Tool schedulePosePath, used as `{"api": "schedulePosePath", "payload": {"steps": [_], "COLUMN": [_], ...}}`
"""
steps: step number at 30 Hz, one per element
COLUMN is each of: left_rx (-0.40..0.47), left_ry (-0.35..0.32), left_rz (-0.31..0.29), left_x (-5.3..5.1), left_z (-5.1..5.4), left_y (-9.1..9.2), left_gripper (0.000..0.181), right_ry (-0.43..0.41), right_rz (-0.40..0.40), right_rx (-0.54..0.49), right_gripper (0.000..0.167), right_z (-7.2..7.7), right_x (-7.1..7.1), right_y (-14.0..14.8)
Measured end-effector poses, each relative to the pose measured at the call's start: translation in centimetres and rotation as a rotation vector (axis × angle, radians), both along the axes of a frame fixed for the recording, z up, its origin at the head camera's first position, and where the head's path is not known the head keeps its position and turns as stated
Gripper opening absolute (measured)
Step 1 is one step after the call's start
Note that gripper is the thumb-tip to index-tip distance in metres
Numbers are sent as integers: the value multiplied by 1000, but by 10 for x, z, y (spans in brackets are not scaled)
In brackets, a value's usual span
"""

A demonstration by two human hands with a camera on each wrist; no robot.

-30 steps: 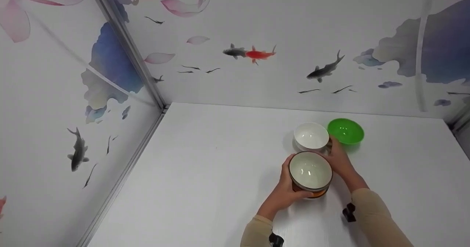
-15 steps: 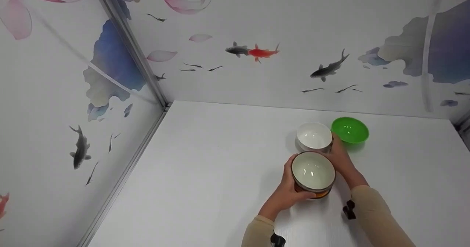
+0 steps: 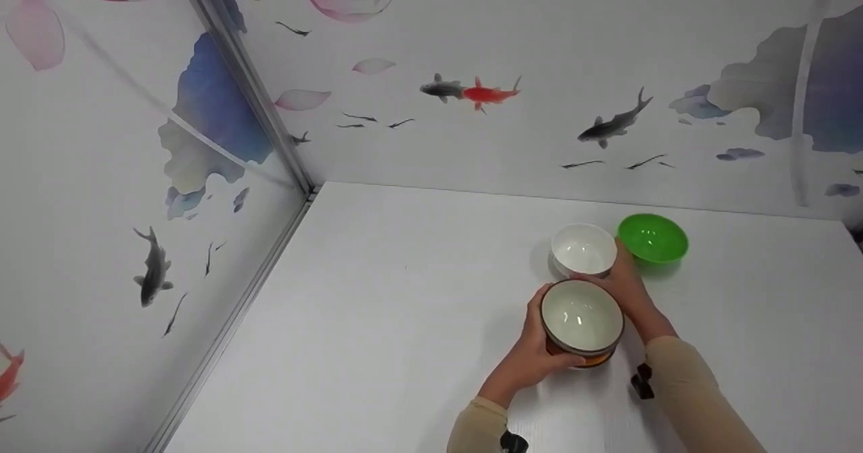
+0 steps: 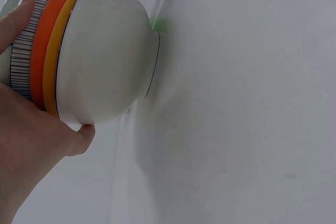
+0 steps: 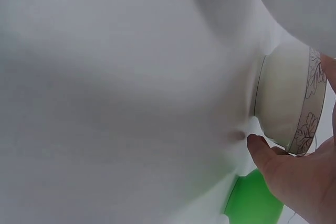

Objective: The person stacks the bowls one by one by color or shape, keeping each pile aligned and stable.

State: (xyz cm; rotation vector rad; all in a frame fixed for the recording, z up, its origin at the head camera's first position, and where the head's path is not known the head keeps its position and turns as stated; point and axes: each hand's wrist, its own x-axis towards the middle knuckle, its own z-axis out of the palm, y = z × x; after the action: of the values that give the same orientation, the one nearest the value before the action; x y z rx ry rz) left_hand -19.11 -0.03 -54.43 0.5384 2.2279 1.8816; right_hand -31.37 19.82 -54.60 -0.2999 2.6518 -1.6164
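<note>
My left hand (image 3: 529,355) grips two stacked bowls from the left, its thumb across the near side. On top is a cream bowl (image 3: 582,315) with a dark rim; the left wrist view shows its black-striped band. Below it sits a white bowl with orange and yellow bands (image 4: 105,56). Whether the stack touches the table cannot be told. Just behind, my right hand (image 3: 630,288) holds a white bowl (image 3: 583,247) at its right side, thumb along the near rim. A leaf-patterned band (image 5: 308,108) circles that bowl in the right wrist view.
A green bowl (image 3: 652,238) stands behind my right hand, beside the white one. The white table (image 3: 377,318) stretches far to the left. Painted walls (image 3: 472,143) border it at the back and left.
The head view has shifted slightly, so everything appears a bit further right. My right thumb now shows along the white bowl's near side. The left hand keeps its hold on the stack.
</note>
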Motion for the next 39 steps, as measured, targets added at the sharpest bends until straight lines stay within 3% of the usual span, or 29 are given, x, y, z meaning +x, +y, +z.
{"api": "schedulePosePath", "payload": {"steps": [7, 11, 23, 31, 39], "left_rx": [1, 11, 25, 20, 13], "left_ry": [23, 15, -15, -14, -23], "left_rz": [-13, -15, -26, -20, -20], "left_x": [-1, -1, 1, -1, -1], "left_z": [4, 6, 0, -1, 0], "left_y": [0, -1, 0, -1, -2], "left_gripper": [111, 110, 110, 110, 111], "right_ry": [-25, 10, 29, 11, 69], "right_rz": [-42, -44, -104, -120, -135], "right_rx": [-4, -8, 53, 54, 56], "right_gripper": [109, 106, 100, 109, 109], "right_z": [2, 1, -6, 3, 11], "right_x": [-3, -7, -1, 1, 2], "right_y": [1, 1, 3, 1, -1]}}
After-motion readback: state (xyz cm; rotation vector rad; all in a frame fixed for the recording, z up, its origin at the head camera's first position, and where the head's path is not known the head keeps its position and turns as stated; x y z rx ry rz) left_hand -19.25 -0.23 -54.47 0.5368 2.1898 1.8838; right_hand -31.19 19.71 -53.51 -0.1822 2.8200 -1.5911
